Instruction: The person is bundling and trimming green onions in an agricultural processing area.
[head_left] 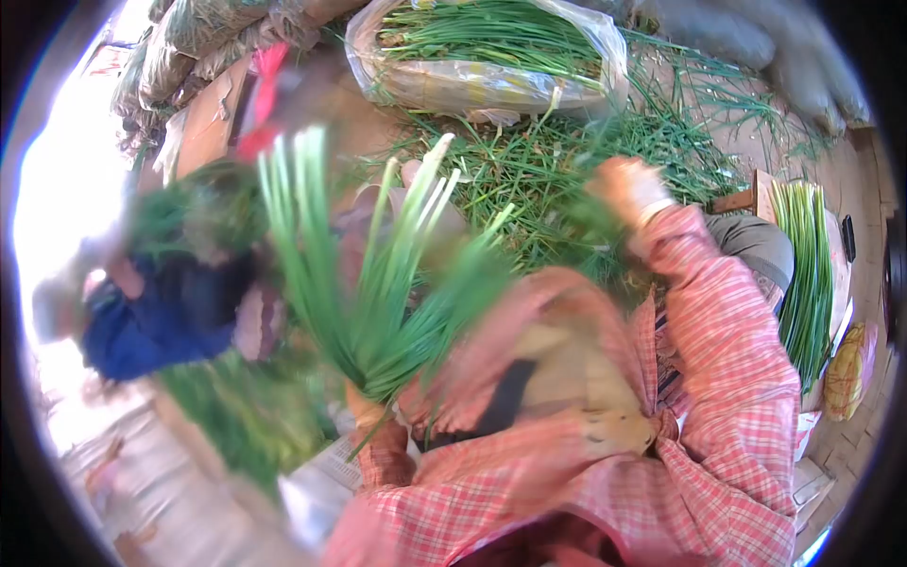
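A bunch of chives [378, 283], long and green with paler ends, fans upward from my left hand [367, 408]. The fingers are wrapped round its narrow lower part, low in front of my body. My right hand [628, 192] is out to the right over a heap of loose green trimmings [529, 180]. It is smeared by motion, so its fingers and anything in them cannot be made out. A green blur shows just below it.
A clear plastic bag [487, 94] full of chives lies at the back. More chives [805, 283] lie in a row at right. A co-worker in dark blue [156, 321] sits at left, with blurred greens. Stuffed sacks [198, 38] are piled at the back left.
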`<state>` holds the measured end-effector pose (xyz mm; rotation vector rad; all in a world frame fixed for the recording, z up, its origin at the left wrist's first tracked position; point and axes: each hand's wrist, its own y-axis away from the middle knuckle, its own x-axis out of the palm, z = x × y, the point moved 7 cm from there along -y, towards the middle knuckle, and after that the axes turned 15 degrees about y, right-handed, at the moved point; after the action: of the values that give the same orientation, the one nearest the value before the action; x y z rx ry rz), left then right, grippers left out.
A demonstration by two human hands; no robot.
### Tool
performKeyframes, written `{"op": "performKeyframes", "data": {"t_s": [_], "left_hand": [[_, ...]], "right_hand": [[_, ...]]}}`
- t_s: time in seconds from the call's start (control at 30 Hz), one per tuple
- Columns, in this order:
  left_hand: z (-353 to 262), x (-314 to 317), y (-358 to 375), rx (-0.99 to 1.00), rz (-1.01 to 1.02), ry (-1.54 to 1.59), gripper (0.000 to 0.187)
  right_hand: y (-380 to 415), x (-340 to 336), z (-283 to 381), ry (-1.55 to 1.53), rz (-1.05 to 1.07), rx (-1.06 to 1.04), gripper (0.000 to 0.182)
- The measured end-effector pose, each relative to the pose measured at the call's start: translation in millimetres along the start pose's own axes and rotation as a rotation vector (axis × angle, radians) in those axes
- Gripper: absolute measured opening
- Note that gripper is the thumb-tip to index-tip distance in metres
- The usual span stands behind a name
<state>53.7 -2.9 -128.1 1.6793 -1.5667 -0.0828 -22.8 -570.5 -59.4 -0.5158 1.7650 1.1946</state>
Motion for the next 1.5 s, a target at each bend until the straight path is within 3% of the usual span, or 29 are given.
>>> {"op": "performKeyframes", "data": {"t_s": [0.03, 0.1, 0.17, 0.27, 0.47, 0.5, 0.63, 0.77, 0.87, 0.93, 1.0, 1.03, 1.1, 1.13, 1.17, 1.2, 1.3, 1.33, 1.37, 1.5], "left_hand": [[-1.0, 1.4, 1.8, 0.000, -0.015, -0.003, 0.046], [-3.8, 2.7, 6.4, 0.004, -0.037, -0.010, 0.046], [-7.6, 2.3, 13.3, 0.007, -0.061, -0.023, 0.046], [-11.4, 0.6, 19.9, 0.010, -0.087, -0.049, 0.045], [-16.0, -0.9, 14.8, 0.018, -0.107, -0.069, 0.045], [-16.5, -1.5, 14.7, 0.018, -0.111, -0.069, 0.045], [-16.8, -5.4, 15.6, 0.017, -0.121, -0.067, 0.044], [-14.1, -9.6, 19.3, 0.011, -0.141, -0.069, 0.044], [-13.4, -12.0, 20.8, 0.004, -0.157, -0.071, 0.044], [-13.4, -14.2, 20.3, 0.005, -0.169, -0.075, 0.044], [-13.6, -16.6, 21.8, 0.004, -0.183, -0.074, 0.044], [-14.0, -16.7, 22.6, 0.003, -0.189, -0.078, 0.043], [-13.6, -18.0, 21.9, 0.003, -0.203, -0.077, 0.043], [-13.7, -18.6, 22.9, 0.002, -0.208, -0.077, 0.043], [-13.2, -19.5, 23.7, -0.005, -0.211, -0.083, 0.043], [-16.7, -17.6, 25.4, -0.005, -0.218, -0.098, 0.043], [-19.1, -18.0, 31.2, -0.013, -0.238, -0.123, 0.043], [-20.7, -19.7, 31.9, -0.014, -0.245, -0.131, 0.043], [-21.3, -22.0, 33.7, -0.015, -0.254, -0.136, 0.043], [-23.4, -27.7, 36.6, -0.013, -0.284, -0.140, 0.042]], "right_hand": [[0.1, 21.9, 28.4, -0.364, -0.277, -0.217, 0.048], [-0.2, 49.7, 92.6, -0.737, -0.029, -0.428, 0.067], [20.5, 27.7, 140.0, -0.712, 0.038, -0.586, 0.072], [34.1, 29.9, 179.4, -0.901, 0.255, -0.550, 0.060], [14.1, 44.9, 163.3, -0.503, -0.074, -0.347, 0.019], [11.4, 36.4, 154.8, -0.461, -0.192, -0.340, 0.018], [-18.4, 45.5, 129.8, -0.304, -0.329, -0.265, 0.012], [-19.0, 38.2, 101.8, -0.248, -0.282, -0.332, 0.012], [-38.8, 41.6, 47.2, -0.139, -0.231, -0.213, 0.012], [-64.7, 61.4, -19.0, -0.258, -0.239, 0.002, 0.019], [-80.6, 75.6, -67.5, 0.094, 0.015, 0.123, 0.023], [-75.5, 59.5, -69.1, 0.262, 0.019, 0.147, 0.026], [-63.8, 14.5, -14.1, 0.217, -0.324, -0.186, 0.037], [-78.9, 14.6, 19.6, -0.083, -0.355, -0.385, 0.048], [-79.4, 4.2, 58.7, -0.439, -0.240, -0.525, 0.047], [-73.8, -11.0, 131.6, -0.888, 0.107, -0.756, 0.041], [-70.7, 23.1, 214.1, -1.000, 0.366, -0.971, 0.042], [-68.0, 61.3, 239.4, -1.110, 0.663, -0.998, 0.050], [-66.2, 103.1, 255.6, -1.163, 0.852, -0.891, 0.054], [-8.9, 85.8, 177.0, -1.097, 1.151, -0.818, 0.056]]}}
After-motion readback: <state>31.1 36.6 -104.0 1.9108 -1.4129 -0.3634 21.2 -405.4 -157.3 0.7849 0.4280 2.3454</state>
